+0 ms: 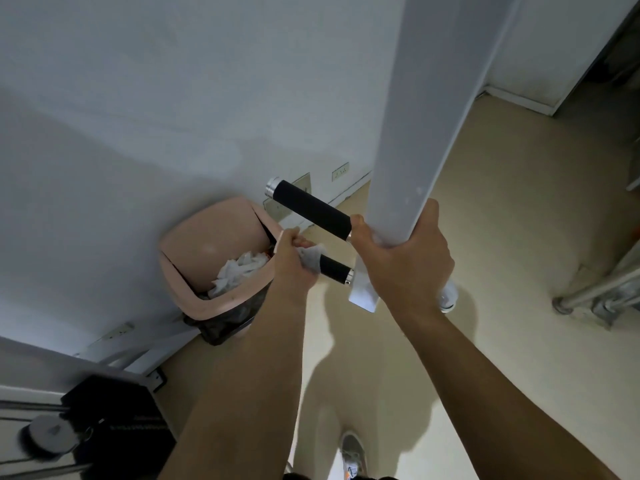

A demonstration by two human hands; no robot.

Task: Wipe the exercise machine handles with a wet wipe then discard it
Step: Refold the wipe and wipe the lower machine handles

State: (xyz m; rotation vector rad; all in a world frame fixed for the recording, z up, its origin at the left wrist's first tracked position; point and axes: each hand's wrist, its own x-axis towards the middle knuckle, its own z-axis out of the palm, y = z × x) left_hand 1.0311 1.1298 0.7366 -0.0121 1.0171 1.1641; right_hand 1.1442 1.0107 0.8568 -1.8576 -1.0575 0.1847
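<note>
Two black foam handles stick out leftward from a white machine post [426, 109]. The upper handle [311, 209] is bare, with a silver end cap. My left hand [294, 261] is wrapped around the outer end of the lower handle [334, 269], with a crumpled white wet wipe [311, 257] pressed between fingers and foam. My right hand [405, 258] grips the bottom of the white post, just right of both handles. The lower handle's left part is hidden under my hand and the wipe.
A pink bin [207, 258] with a swing lid and dark liner stands against the white wall, directly left of my left hand, with crumpled white tissues inside. A black weight stack and pulley [104, 427] sit at lower left. A metal frame foot [588, 296] rests on the beige floor at right.
</note>
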